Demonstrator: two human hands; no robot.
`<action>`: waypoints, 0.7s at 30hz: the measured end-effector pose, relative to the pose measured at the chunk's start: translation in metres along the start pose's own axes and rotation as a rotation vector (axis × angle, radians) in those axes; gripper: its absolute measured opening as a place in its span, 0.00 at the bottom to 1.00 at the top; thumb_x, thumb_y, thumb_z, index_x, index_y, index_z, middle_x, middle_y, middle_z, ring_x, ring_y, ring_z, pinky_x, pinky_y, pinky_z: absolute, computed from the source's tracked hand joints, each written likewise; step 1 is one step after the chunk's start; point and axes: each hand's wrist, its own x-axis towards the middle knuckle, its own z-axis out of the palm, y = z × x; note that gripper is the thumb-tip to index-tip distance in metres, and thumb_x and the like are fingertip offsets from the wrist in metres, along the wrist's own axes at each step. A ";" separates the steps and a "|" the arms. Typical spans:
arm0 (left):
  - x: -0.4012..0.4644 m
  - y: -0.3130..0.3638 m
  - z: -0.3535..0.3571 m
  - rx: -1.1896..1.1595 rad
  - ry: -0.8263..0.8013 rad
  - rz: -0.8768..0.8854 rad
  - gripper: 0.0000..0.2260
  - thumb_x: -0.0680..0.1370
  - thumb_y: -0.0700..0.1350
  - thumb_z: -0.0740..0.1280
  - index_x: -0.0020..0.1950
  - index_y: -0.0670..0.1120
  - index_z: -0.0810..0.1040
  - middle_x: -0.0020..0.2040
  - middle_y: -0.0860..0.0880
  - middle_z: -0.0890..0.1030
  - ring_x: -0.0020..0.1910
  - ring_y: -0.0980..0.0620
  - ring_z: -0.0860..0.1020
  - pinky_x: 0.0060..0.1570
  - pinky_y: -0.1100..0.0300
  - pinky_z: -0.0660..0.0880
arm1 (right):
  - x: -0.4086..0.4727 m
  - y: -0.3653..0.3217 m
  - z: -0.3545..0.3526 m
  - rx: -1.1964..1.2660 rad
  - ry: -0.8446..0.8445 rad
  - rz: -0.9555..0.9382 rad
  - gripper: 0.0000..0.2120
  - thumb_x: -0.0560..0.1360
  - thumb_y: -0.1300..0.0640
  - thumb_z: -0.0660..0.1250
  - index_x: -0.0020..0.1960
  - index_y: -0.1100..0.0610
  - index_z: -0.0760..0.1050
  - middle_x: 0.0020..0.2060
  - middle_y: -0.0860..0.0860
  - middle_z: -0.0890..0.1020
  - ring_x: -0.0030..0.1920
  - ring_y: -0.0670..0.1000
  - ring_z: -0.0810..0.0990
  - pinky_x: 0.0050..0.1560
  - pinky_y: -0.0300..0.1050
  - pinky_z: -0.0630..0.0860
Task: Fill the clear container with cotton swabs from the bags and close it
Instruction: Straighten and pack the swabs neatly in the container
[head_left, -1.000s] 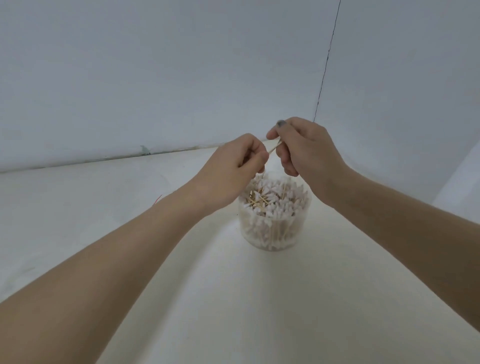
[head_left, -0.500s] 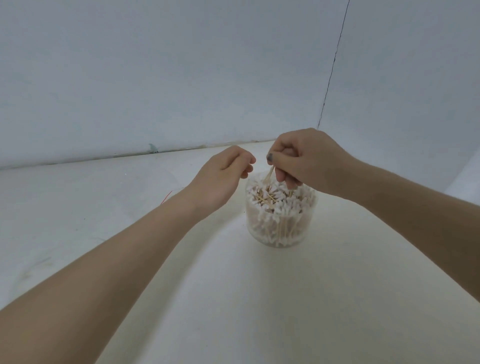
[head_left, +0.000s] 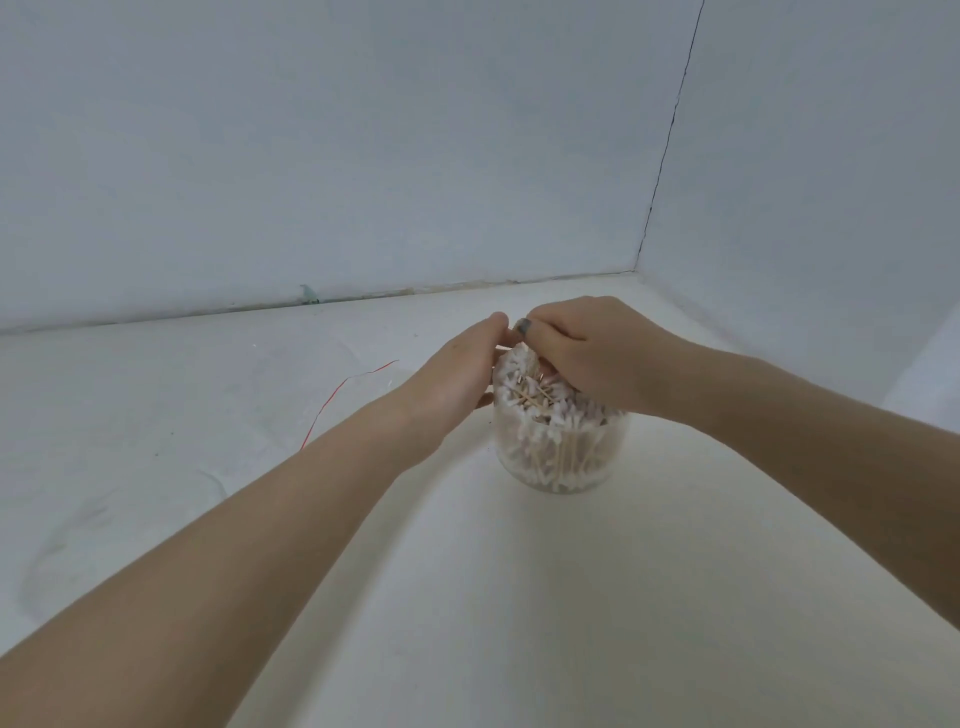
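So the round clear plastic container (head_left: 560, 447) is sitting upright on the white cloth-covered surface (head_left: 519, 597), a bit right of centre and toward the far right corner where the two pale blue-grey walls (head_left: 311, 156) meet. It's packed with white-tipped wooden-stick cotton swabs (head_left: 535, 395), heaped above the rim, most standing upright lower down and a few lying crosswise on top, no lid on it. Both hands are right over the mouth: the left hand (head_left: 457, 374) comes in from the left with its fingers fairly straight, cupping the left side of the pile and the rim, grip looks relaxed rather than clamped on anything. The right hand (head_left: 592, 353) is on top from the right, fingers curled down into the swabs with the thumb tip meeting the left fingertips at the far edge, but whether that grip is actually pinching swabs or just pressing on them I can't tell, the fingertips are buried. There's plain open cloth in front of and to the left of the container, with only a thin red thread (head_left: 343, 395) lying well off to the left, near the back wall's bottom edge
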 end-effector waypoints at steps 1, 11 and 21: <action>-0.001 0.001 0.001 -0.003 -0.001 -0.009 0.18 0.85 0.54 0.53 0.56 0.46 0.79 0.54 0.49 0.85 0.52 0.53 0.83 0.60 0.56 0.77 | -0.002 0.000 0.000 -0.014 0.020 -0.014 0.19 0.84 0.52 0.53 0.39 0.60 0.71 0.35 0.50 0.77 0.36 0.48 0.72 0.38 0.44 0.67; -0.008 0.005 0.019 0.257 -0.022 0.002 0.35 0.76 0.67 0.68 0.77 0.51 0.64 0.66 0.51 0.76 0.60 0.54 0.77 0.56 0.57 0.70 | -0.012 0.019 0.001 0.268 0.423 0.211 0.21 0.84 0.52 0.52 0.57 0.68 0.74 0.52 0.65 0.79 0.50 0.63 0.76 0.53 0.57 0.74; 0.000 0.003 0.021 0.405 0.016 0.109 0.26 0.80 0.60 0.65 0.74 0.49 0.68 0.65 0.49 0.77 0.55 0.52 0.80 0.52 0.57 0.75 | -0.010 0.031 0.019 0.684 0.329 0.438 0.20 0.83 0.43 0.51 0.66 0.49 0.74 0.57 0.45 0.80 0.61 0.49 0.76 0.63 0.49 0.71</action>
